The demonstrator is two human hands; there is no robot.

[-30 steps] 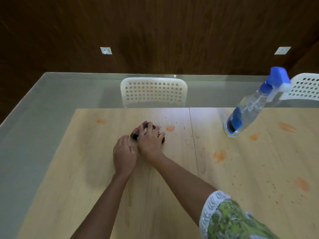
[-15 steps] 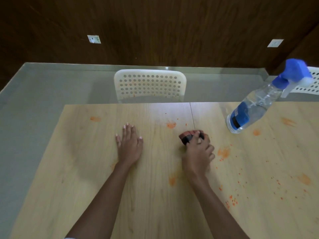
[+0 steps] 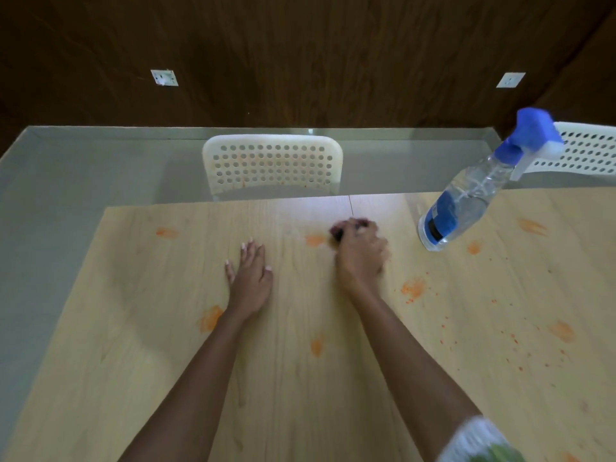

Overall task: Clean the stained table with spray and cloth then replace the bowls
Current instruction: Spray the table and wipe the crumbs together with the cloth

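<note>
Near the far middle of the wooden table [image 3: 300, 411], the right hand [image 3: 361, 253] is curled tightly round a dark cloth [image 3: 338, 231], of which only a small bunched part shows past the knuckles; the hand is blurred, so the exact lie of each finger cannot be told. Its cloth end sits just beside an orange stain [image 3: 315, 240] on the wood. To its left, well apart from it, the left hand [image 3: 250, 278] lies flat on the table with fingers straight and close together, holding nothing. Just beside that wrist is another orange smear [image 3: 210, 319], and one more lies between the two forearms [image 3: 316, 347]. Right of the clenched hand, a larger blotch with fine specks [image 3: 413, 289] marks the wood. Beyond it, near the table's far edge, stands the spray bottle [image 3: 466, 201], clear with a blue label and blue trigger head, upright and apart from both hands. More stains spread toward the right edge [image 3: 563, 331] and near the far left corner [image 3: 166, 232]. Past the far edge stand two white perforated chairs, one behind the middle [image 3: 273, 165] and one at the right [image 3: 590, 150]. Open wood lies between the hands and along the near side.
</note>
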